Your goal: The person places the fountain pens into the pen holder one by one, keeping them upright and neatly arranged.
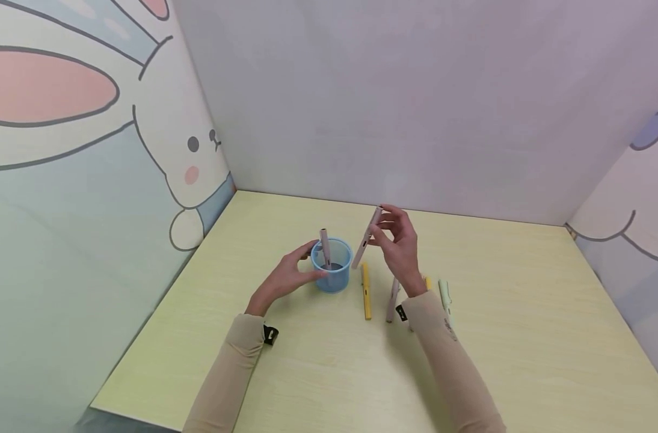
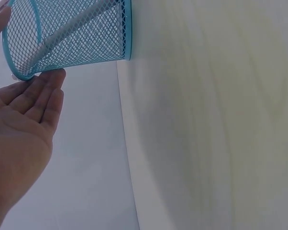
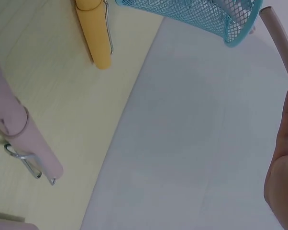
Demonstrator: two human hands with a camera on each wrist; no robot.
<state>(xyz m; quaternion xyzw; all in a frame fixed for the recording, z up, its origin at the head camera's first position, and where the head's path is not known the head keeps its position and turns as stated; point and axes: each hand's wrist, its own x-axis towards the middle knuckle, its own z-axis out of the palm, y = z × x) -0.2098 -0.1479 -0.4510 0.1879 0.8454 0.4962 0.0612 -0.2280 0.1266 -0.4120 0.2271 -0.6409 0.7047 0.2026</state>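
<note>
A blue mesh pen holder [image 1: 333,284] stands upright on the table, with one pinkish pen [image 1: 325,248] leaning inside it. My left hand [image 1: 285,279] holds the holder from the left, thumb at the near side and fingers round the far side; in the left wrist view the fingertips touch the mesh [image 2: 86,43] near its rim. Just right of the holder, my right hand [image 1: 402,248] pinches a second pinkish pen [image 1: 364,243] between thumb and fingers. That pen slants, its lower end beside the holder's rim and above the table, as the right wrist view also shows [image 3: 280,40].
On the table [image 1: 307,373] lie a yellow pen [image 1: 366,294], a pinkish pen [image 1: 391,305] and a pale green pen [image 1: 444,293]. Another yellow pen [image 1: 428,282] is mostly hidden beneath the right forearm. A plain wall [image 1: 415,120] rises behind the table, with printed rabbit walls at both sides.
</note>
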